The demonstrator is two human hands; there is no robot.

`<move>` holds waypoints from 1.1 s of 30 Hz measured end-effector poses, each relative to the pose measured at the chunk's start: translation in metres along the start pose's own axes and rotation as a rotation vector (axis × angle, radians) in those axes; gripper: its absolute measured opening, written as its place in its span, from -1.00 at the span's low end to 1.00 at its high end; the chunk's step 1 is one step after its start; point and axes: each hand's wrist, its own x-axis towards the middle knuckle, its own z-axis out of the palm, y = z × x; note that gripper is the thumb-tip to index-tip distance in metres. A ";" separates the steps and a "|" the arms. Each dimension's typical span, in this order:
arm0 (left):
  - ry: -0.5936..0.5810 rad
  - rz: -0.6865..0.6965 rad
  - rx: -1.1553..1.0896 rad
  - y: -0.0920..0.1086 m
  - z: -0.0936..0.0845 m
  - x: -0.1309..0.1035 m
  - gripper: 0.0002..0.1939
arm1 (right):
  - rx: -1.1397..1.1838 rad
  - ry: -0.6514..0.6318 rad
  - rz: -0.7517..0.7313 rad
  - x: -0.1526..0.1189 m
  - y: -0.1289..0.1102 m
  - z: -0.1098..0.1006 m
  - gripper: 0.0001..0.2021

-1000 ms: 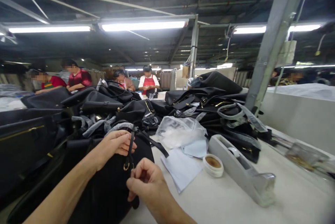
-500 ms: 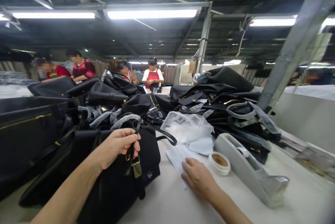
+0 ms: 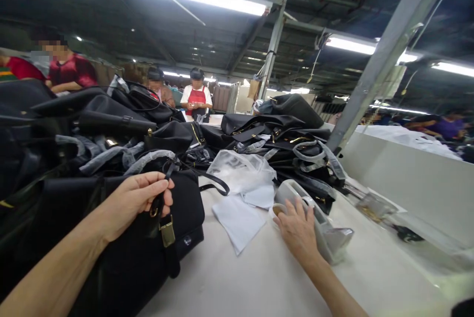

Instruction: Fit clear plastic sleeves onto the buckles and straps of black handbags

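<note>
My left hand is closed, pinching a thin black strap above the front of a black handbag. A gold metal clasp hangs just below these fingers. My right hand is open, with its fingers spread over a small round white tub holding something brown. Its fingertips partly cover the tub and lie against or just before a grey tape dispenser; contact cannot be made out. Left of this hand, a pale blue cloth lies flat on the white table.
Black bags with plastic-wrapped handles are heaped across the back and left. A clear plastic bag lies behind the cloth. A slanting metal post and a low white partition stand at right. Several people work beyond the heap.
My right hand has left the cloth and moved right to the tub and dispenser. My left hand keeps its hold on the strap. The camera view has turned to the right.
</note>
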 end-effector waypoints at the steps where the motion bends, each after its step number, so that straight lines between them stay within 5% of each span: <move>1: 0.002 0.001 -0.003 -0.001 0.000 0.000 -0.64 | 0.017 0.037 0.004 0.000 -0.005 -0.003 -0.83; 4: -0.003 0.006 -0.002 -0.002 0.000 0.000 -0.68 | 0.182 0.136 -0.131 -0.002 -0.030 -0.018 -0.85; 8: -0.010 0.024 -0.005 -0.003 0.000 0.000 -0.71 | 0.478 -0.010 -0.386 -0.015 -0.073 -0.032 -0.70; 12: -0.004 0.030 -0.011 -0.005 -0.002 0.000 -0.71 | 0.686 -0.170 -0.290 -0.022 -0.090 -0.030 -0.79; 17: -0.003 0.048 0.004 -0.007 -0.003 0.001 -0.71 | 1.015 -0.259 -0.036 -0.014 -0.085 -0.029 -0.91; 23: -0.015 0.065 0.052 -0.007 -0.003 0.003 -0.72 | 1.204 -0.429 0.117 -0.001 -0.078 -0.029 -0.82; 26: 0.120 0.247 0.306 -0.011 0.003 -0.001 -0.76 | 1.233 -0.458 0.131 0.001 -0.077 -0.027 -0.83; 30: 0.563 0.706 0.858 -0.033 0.033 -0.020 -0.69 | 1.259 -0.425 0.136 0.000 -0.079 -0.026 -0.92; 31: 0.560 0.774 0.954 -0.042 0.046 -0.025 -0.68 | 1.266 -0.418 0.142 0.000 -0.080 -0.025 -0.91; 33: 0.332 0.830 1.068 -0.067 0.075 -0.033 -0.65 | 1.291 -0.419 0.160 -0.001 -0.080 -0.026 -0.89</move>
